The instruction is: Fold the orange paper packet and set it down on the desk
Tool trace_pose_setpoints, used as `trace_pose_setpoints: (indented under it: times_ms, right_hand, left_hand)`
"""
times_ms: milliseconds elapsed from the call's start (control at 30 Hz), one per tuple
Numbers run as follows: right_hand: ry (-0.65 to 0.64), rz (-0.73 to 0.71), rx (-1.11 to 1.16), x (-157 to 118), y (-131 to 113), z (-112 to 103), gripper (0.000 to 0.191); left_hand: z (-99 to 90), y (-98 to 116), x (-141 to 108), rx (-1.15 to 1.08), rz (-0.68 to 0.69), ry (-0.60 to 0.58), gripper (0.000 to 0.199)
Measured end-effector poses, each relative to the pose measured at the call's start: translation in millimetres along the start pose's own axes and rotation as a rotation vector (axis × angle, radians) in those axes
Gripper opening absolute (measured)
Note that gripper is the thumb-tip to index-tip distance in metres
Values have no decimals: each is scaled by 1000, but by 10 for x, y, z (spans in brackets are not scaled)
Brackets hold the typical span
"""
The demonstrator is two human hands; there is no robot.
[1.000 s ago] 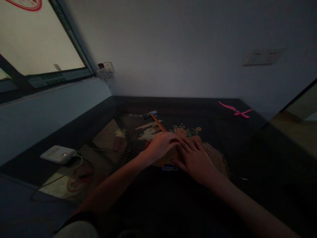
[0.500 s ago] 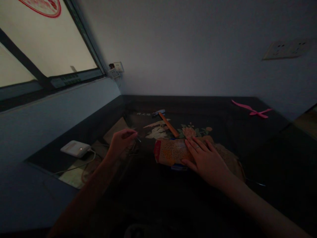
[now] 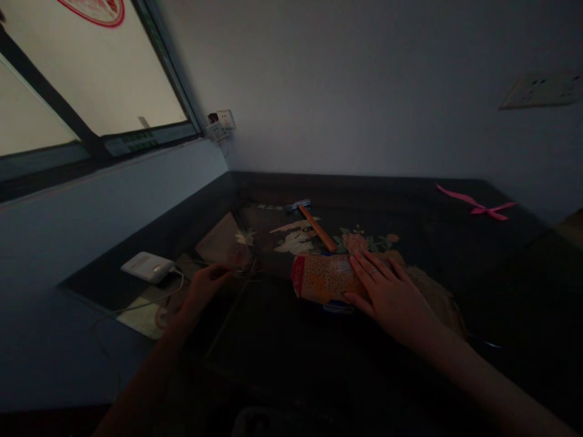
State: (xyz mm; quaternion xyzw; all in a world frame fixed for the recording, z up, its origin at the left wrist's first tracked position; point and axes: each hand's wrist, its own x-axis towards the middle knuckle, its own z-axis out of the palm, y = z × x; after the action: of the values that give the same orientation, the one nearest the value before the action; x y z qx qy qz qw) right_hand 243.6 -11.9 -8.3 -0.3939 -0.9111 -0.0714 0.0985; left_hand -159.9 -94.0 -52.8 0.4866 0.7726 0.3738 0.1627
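Packet: centre of frame, a dotted cardboard packet (image 3: 324,279) lying on the dark tabletop (image 3: 282,340).
Right hand: the right hand (image 3: 387,291) rests flat on it, fingers nearly straight and slightly spread, gripping nothing.
Left hand: left of centre, the left hand (image 3: 207,285) has fingertips drawn close at thin metal pieces (image 3: 249,273); we cannot tell whether one is held.
Good handling: we would press the packet evenly and pinch a single metal piece, clear of its neighbours.
Obstacles: dim light, and a cable (image 3: 183,280) looping beside our left hand from a white device (image 3: 146,266).
Beyond: hammer (image 3: 317,228) above the packet; pink ribbon (image 3: 485,210) at right.
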Motion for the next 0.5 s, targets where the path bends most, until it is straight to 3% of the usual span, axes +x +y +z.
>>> trace_pose_setpoints:
  times_ms: [233, 400, 500]
  right_hand:
    - [-12, 0, 9, -3, -4, -16, 72]
    - [-19, 5, 16, 2, -11, -23, 70]
    - [-26, 9, 22, 2, -15, -38, 70]
  left_hand:
    - [22, -3, -41, 176, 117, 13, 34]
    - [-6, -95, -65, 200, 172, 9, 33]
    - [-15, -39, -84, 194, 201, -3, 32]
